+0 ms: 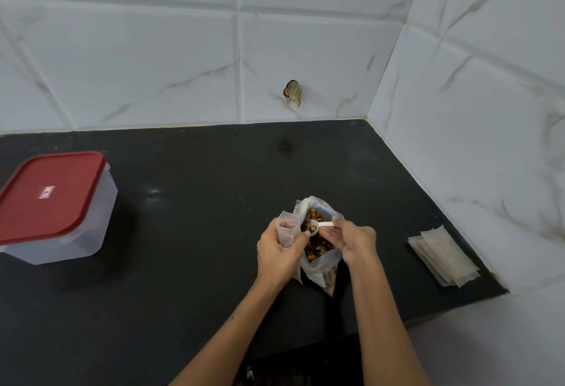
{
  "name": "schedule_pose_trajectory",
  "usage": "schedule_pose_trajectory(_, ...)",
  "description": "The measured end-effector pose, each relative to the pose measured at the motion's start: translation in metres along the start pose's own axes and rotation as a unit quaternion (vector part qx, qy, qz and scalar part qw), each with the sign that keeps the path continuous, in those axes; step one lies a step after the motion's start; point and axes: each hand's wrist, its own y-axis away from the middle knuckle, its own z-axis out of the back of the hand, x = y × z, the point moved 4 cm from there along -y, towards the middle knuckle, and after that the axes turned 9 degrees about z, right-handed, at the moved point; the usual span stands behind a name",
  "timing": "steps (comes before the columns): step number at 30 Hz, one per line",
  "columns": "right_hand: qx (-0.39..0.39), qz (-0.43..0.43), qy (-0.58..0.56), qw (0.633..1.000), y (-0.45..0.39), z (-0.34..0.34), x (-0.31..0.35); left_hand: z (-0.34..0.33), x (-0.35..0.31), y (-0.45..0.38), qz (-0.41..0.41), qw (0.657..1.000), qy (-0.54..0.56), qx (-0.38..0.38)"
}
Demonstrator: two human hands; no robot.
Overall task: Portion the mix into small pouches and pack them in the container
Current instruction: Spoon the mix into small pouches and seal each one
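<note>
Two hands were used: small pouch [287, 229] was gripped by left hand [279, 252], white scoop [318, 226] was pinched by right hand [354, 243] over the mix bag [319, 251].

Soft even light, wide-angle edge distortion

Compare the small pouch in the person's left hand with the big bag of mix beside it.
The small pouch is narrow and looks empty; the big bag of mix is wider and full of brown pieces. The left hand holds the pouch, while the bag sits on the black counter. Both are open-topped, translucent plastic.
</note>
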Motion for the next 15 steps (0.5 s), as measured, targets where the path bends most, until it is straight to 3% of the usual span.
schedule_pose_trajectory(8,0.017,-0.042,-0.061,0.997,0.003,0.009,0.003,0.010,0.000,-0.004,0.066,0.997,0.012,-0.039)
schedule_pose_trajectory(15,0.005,-0.027,-0.080,0.996,0.010,0.020,0.008,0.013,-0.014,0.001,-0.021,0.995,-0.083,-0.056)
